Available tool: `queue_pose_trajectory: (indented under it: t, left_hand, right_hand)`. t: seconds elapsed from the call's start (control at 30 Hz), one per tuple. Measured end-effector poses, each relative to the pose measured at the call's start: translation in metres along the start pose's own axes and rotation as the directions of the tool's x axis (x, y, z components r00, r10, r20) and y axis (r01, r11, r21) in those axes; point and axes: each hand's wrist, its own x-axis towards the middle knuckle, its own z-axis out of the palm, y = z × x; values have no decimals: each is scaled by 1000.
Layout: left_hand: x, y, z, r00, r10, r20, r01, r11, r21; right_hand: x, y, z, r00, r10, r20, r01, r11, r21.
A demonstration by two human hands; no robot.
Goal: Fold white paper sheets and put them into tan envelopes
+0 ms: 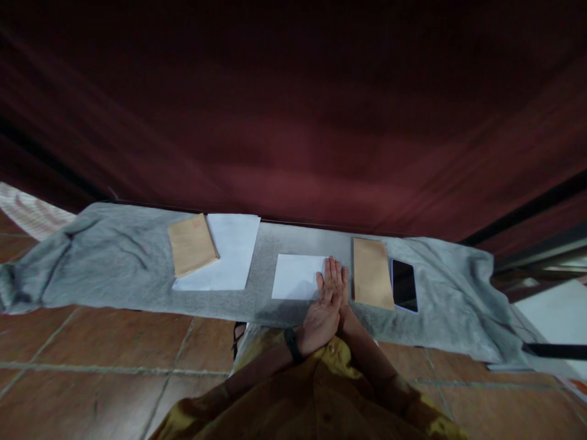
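Note:
My left hand (323, 308), with a black band on its wrist, lies flat with fingers stretched out on the right edge of a small white paper (296, 276). My right hand (345, 286) lies partly under it, fingers also straight, pressing the same spot beside a brown envelope (371, 272). Neither hand holds anything. Most of the right hand is hidden by the left.
A grey cloth (114, 263) covers the long narrow table. At the left lie another brown envelope (191, 244) and a larger white sheet (232, 256). A dark phone (404, 285) lies right of the near envelope. A dark red curtain (293, 122) hangs behind; tiled floor (92, 354) lies below.

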Motion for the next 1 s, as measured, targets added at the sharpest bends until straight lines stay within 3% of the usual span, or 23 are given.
queue_pose_trajectory:
  t: [0.1,0.17,0.27,0.33,0.47,0.53,0.63,0.8,1.0]
  left_hand:
    - [-5,-11,-5,996,-25,85,33,995,-93]
    - [-3,-26,-13,995,-70,65,78,990,-118]
    - [1,-56,-24,983,-127,-132,130,991,15]
    - [3,-77,-25,966,-154,-208,186,972,141]
    - [0,-105,-14,972,-197,-129,229,921,316]
    - [-2,-110,-8,978,-188,-86,207,909,363]
    - [-6,-111,-5,981,-165,-97,190,904,383]
    - [-15,-116,-15,971,-184,-155,230,899,374]
    - [-28,-121,-27,966,-220,-138,258,871,418]
  right_hand:
    - [8,1,-1,998,56,6,-56,997,-44]
    - [12,0,-3,998,64,20,-63,996,-68]
    - [16,-8,-7,996,91,2,-90,992,-85]
    - [17,-19,-8,996,89,-5,-89,994,-67]
    - [15,-44,-3,995,-73,69,71,997,21]
    - [12,-49,-1,987,-136,84,133,990,42]
    - [9,-43,-2,989,-134,63,133,991,14]
    - [6,-19,-9,996,-77,38,79,996,-49]
    - [3,4,-12,1000,-26,13,27,996,-82]
